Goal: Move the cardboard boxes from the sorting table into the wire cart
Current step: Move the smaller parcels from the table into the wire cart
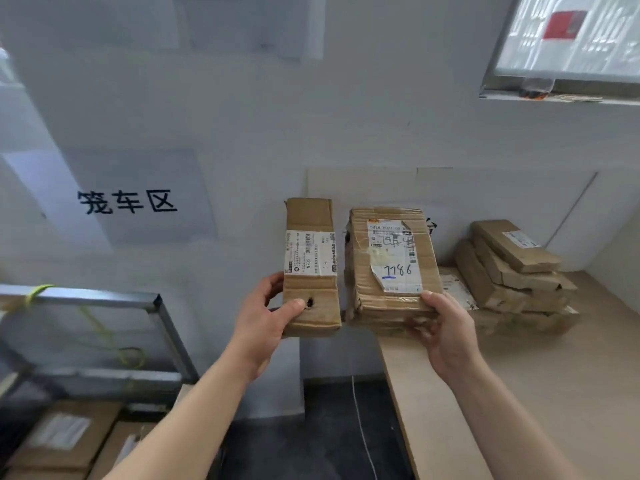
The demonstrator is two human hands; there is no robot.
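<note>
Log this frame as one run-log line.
left hand holds narrow box | right hand holds taped box | box stack on table | wire cart: boxes inside

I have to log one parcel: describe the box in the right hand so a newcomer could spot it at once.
Start at the pale wooden sorting table on the right; over its left edge the right hand grips a taped cardboard box. Unlike the narrow box in the left hand beside it, it is wider and its white label bears a handwritten 1786.
</note>
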